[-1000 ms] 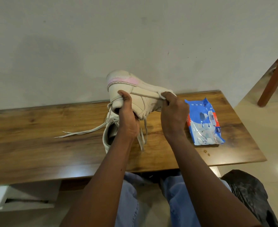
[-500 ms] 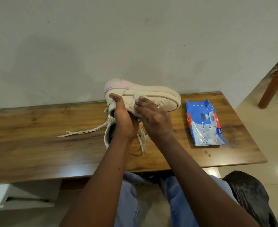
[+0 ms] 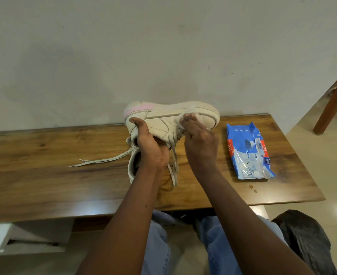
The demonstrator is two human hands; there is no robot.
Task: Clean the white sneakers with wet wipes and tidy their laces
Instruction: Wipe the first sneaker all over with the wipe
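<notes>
A white sneaker (image 3: 163,120) with a pink heel patch is held on its side above the wooden table (image 3: 44,175), sole toward the wall. My left hand (image 3: 149,147) grips it at the collar. My right hand (image 3: 199,141) presses a white wet wipe (image 3: 187,116) against the sneaker's side near the toe. Its loose laces (image 3: 173,165) hang down. A second white sneaker (image 3: 132,161) lies on the table under my left hand, mostly hidden, with its laces (image 3: 102,160) trailing left.
A blue pack of wet wipes (image 3: 247,153) lies on the table to the right of my hands. Small crumbs (image 3: 252,187) sit near the front right edge. A wall stands just behind the table. A black bag (image 3: 306,239) rests on the floor at lower right.
The sneaker has tilted flatter, its sole now turned toward the wall. My right hand slid with the wipe from the middle of the side toward the toe.
</notes>
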